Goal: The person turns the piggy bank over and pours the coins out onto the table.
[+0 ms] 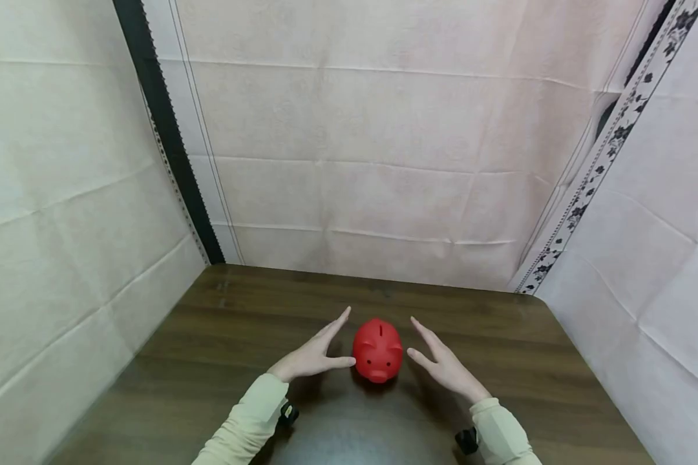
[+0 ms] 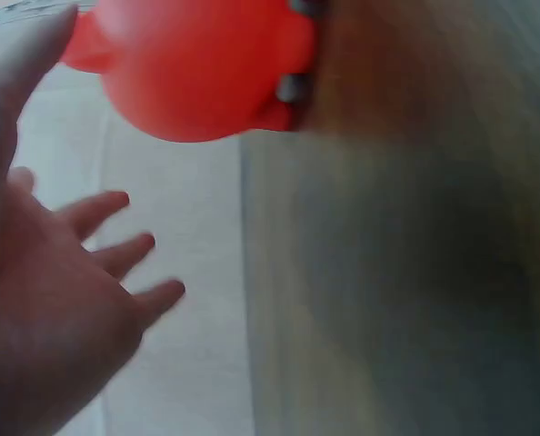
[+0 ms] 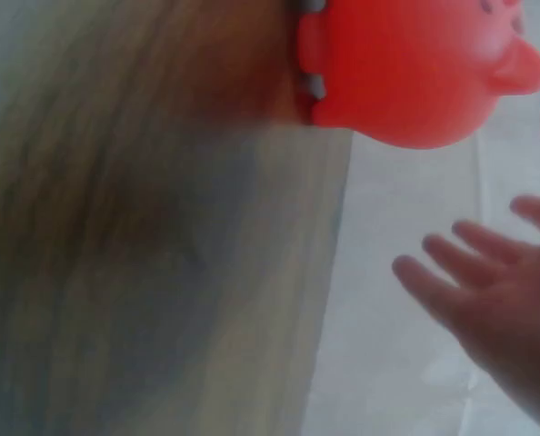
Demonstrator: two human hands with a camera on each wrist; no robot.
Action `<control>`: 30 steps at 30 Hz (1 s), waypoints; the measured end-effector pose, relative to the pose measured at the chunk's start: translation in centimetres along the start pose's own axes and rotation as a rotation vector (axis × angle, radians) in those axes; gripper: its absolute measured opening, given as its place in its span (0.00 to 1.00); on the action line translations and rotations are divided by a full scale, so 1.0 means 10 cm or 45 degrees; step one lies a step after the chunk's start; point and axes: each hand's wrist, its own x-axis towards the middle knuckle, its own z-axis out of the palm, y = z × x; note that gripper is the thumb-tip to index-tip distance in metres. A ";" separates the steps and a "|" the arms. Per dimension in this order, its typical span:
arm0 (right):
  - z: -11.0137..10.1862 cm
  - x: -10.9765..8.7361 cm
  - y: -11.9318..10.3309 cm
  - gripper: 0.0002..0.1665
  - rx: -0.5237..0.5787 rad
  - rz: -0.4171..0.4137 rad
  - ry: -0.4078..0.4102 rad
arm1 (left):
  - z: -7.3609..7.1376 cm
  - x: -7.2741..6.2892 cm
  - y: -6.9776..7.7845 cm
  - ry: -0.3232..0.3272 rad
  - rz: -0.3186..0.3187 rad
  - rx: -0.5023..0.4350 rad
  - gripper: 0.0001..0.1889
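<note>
A red piggy bank [image 1: 378,352] stands on the brown wooden table, its snout toward me and a dark coin slot on top. My left hand [image 1: 317,352] is beside it on the left, fingers extended and the thumb tip right at the pig's side. On the other side, my right hand [image 1: 444,365] has its fingers spread and its thumb a little apart from the pig. Both palms face inward. The left wrist view has the pig's rounded side [image 2: 193,73] close to the thumb; the right wrist view has its other side [image 3: 406,77] above the fingers.
The wood-grain table [image 1: 221,349] has a shine near its front. White cloth hangs behind it [image 1: 355,194] and along both sides, with a black strip [image 1: 169,129] at the left corner and a floral border [image 1: 602,161] at the right. Dark wrist cameras [image 1: 467,441] sit below the sleeves.
</note>
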 end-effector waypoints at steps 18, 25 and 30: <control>0.17 0.13 0.05 0.55 0.267 -0.170 -0.288 | 0.26 0.25 -0.02 -0.016 0.003 -0.180 0.50; 0.23 0.14 0.10 0.55 0.317 -0.178 -0.290 | 0.33 0.29 -0.08 -0.043 -0.018 -0.376 0.44; 0.25 0.16 0.11 0.55 0.359 -0.157 -0.316 | 0.36 0.32 -0.10 -0.043 -0.075 -0.463 0.42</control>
